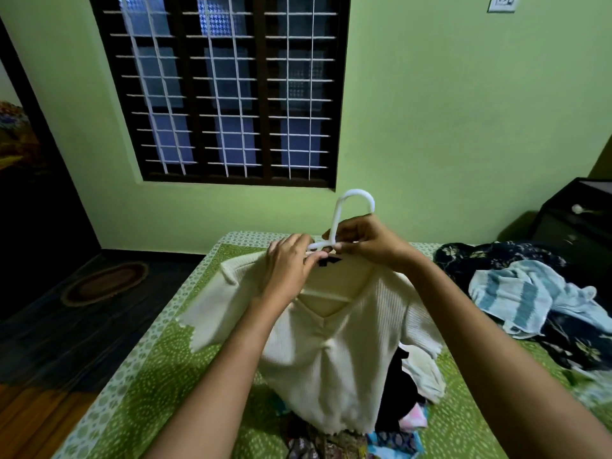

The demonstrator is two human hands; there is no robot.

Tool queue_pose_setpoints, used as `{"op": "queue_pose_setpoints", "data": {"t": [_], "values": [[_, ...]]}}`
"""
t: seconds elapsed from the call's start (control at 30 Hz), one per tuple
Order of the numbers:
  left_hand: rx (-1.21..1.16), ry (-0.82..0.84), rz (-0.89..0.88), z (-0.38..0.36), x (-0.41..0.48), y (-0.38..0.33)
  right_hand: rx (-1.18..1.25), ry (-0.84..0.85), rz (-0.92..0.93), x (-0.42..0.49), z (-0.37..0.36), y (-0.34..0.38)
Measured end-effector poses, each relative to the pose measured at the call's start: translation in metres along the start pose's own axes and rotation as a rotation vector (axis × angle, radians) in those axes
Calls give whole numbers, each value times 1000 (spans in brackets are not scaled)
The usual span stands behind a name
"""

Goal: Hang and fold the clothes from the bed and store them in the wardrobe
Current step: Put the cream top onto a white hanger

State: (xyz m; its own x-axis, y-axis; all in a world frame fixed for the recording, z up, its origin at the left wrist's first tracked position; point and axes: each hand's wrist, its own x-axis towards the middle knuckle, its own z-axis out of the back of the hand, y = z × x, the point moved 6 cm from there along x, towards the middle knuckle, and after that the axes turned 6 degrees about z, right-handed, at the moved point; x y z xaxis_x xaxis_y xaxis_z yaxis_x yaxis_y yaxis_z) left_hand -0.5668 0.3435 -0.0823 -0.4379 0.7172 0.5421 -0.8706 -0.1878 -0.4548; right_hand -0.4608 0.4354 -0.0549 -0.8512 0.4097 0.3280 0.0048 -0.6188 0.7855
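A cream ribbed short-sleeved top [334, 352] hangs on a white plastic hanger [351, 203], held up above the bed. My left hand [288, 263] grips the top's neckline at its left shoulder, over the hanger's arm. My right hand [367, 240] pinches the hanger at the base of its hook, by the collar label. The hook rises free above both hands. The hanger's arms are mostly hidden inside the top.
The bed has a green patterned sheet [159, 369]. A pile of dark floral and blue-white striped clothes [526, 293] lies at the right. More mixed clothes [397, 429] lie under the top. A dark cabinet [579, 217] stands at the right wall, a barred window [228, 91] ahead.
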Motion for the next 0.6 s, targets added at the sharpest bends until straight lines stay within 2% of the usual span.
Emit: {"op": "queue_pose_setpoints", "data": {"t": [0.17, 0.27, 0.33, 0.4, 0.47, 0.6], "values": [[-119, -86, 161, 5, -2, 9, -239, -352, -26, -13, 36, -6], [-30, -136, 206, 12, -6, 12, -511, -374, -152, -25, 44, -23], [51, -124, 205, 15, -7, 8, -534, -387, -197, -31, 30, -35], [89, -104, 200, 16, -8, 5, -533, -475, -238, -36, 18, -40], [93, -101, 172, 17, -9, 3, -651, -530, -281, -37, 12, -39], [283, -62, 108, 16, -10, 4, -802, -495, -258, -32, 12, -27]]}}
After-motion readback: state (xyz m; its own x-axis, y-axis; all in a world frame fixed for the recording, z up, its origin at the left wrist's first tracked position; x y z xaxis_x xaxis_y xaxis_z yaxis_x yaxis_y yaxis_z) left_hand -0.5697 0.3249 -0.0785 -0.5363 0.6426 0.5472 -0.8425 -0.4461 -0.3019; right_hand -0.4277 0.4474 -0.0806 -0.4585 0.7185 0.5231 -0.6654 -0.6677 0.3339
